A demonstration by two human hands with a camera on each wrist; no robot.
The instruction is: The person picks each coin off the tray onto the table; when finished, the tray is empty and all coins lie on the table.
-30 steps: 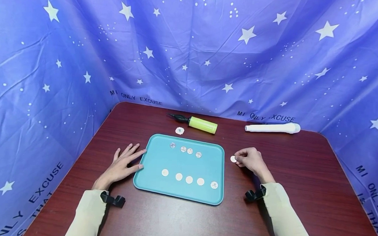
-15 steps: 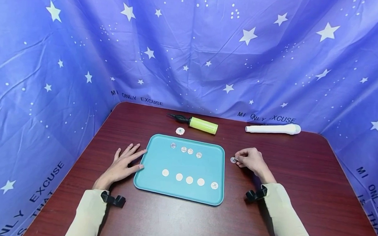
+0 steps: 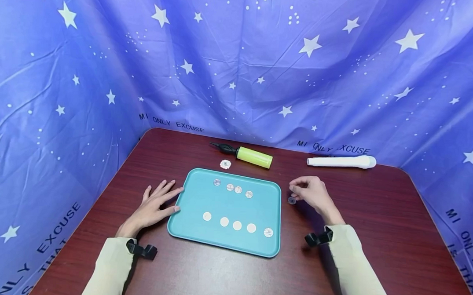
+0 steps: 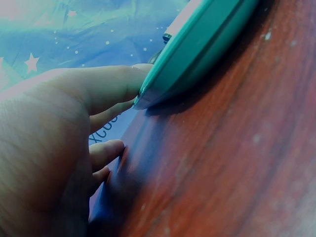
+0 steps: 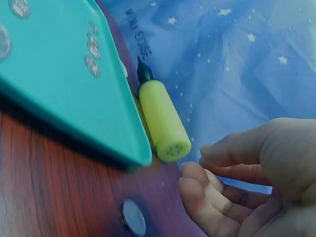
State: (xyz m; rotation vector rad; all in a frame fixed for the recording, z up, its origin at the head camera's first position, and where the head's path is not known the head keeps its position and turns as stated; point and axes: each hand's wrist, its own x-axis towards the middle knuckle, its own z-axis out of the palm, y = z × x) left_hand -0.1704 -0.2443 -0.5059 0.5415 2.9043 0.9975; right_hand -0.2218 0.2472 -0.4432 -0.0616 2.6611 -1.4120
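My left hand (image 3: 152, 210) lies spread at the left side of the teal tray (image 3: 224, 249), with thumb and index finger touching its rim; the left wrist view shows the fingers (image 4: 123, 81) against the tray edge (image 4: 190, 59). Right of the tray, my right hand (image 3: 311, 194) hovers with loosely bent fingers, thumb and index tip slightly apart. Just under its fingertips a round silvery coin (image 3: 292, 200) shows dark. In the right wrist view this coin (image 5: 134, 217) lies on the table, apart from the fingers (image 5: 195, 195). Nothing shows between them.
Two rows of coins lie on the tray, a back row (image 3: 238, 190) and a front row (image 3: 237, 226). Behind it are a scalloped white disc (image 3: 225, 164) and a lime-green hand pump (image 3: 254, 157). A white wand-like object (image 3: 340, 161) lies at the back right, near the starry curtain (image 3: 264, 56).
The coin at my right hand has turned from plain white to patterned, then dark. My right hand has let go of it and risen slightly away. The left hand stays at the tray.
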